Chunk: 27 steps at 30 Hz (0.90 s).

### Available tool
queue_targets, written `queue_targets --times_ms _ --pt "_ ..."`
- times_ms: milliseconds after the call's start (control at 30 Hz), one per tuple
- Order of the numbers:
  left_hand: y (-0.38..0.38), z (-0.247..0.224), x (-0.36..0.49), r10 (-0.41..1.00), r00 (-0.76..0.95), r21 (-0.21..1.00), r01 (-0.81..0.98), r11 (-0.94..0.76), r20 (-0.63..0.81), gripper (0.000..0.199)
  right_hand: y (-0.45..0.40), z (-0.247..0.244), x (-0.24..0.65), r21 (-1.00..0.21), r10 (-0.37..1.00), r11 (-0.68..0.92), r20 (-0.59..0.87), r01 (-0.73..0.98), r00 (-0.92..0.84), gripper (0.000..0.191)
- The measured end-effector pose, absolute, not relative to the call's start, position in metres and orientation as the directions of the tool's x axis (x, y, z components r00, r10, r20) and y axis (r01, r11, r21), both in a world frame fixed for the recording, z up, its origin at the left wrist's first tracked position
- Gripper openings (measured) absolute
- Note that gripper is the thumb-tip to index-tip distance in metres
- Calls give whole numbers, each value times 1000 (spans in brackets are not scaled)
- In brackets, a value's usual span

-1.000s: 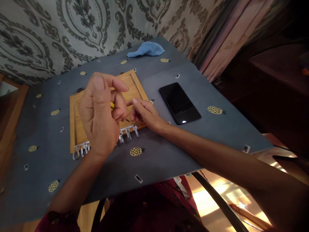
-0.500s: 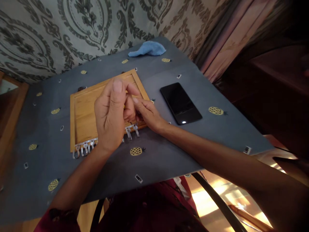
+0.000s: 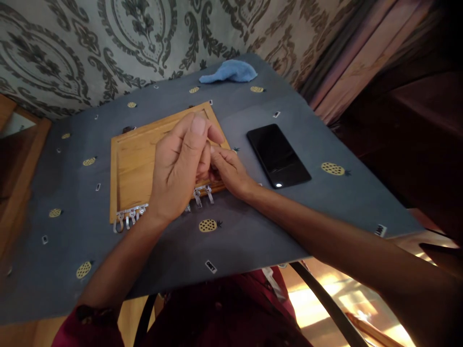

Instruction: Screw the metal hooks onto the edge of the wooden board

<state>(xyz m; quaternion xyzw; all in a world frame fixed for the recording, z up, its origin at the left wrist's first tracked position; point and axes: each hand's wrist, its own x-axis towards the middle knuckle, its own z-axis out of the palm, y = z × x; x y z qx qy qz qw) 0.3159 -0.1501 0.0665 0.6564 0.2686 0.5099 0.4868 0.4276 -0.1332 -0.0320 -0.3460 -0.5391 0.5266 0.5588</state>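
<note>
My left hand (image 3: 177,168) is closed, thumb uppermost, above a wooden frame with a recessed panel (image 3: 135,166). Against its far side my right hand (image 3: 231,171) is closed too, fingers bent in toward the left. Whatever the fingers hold, if anything, is hidden behind the left hand. A row of metal hooks (image 3: 132,213) runs along the frame's near edge, and more hooks (image 3: 202,193) show below the right hand. My left hand and wrist cover the middle of that row.
A black phone (image 3: 278,155) lies right of the frame on the grey pineapple-print tablecloth (image 3: 253,241). At the back is a crumpled blue cloth (image 3: 231,71). A small dark item (image 3: 128,129) sits behind the frame. Wooden furniture (image 3: 25,178) stands at the left.
The view has shifted slightly, so everything on the table appears a little further right. Both hands stay together above the frame, the left tipped slightly more to the right.
</note>
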Motion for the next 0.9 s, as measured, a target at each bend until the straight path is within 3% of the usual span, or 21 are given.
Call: queue_targets --times_ms 567,900 --pt "-145 56 316 857 371 933 -170 -318 359 40 -134 -30 428 -963 964 202 228 -180 -139 52" --pt "-146 60 312 828 450 942 -145 -303 335 28 -134 -30 428 -963 963 206 231 -175 -136 56"
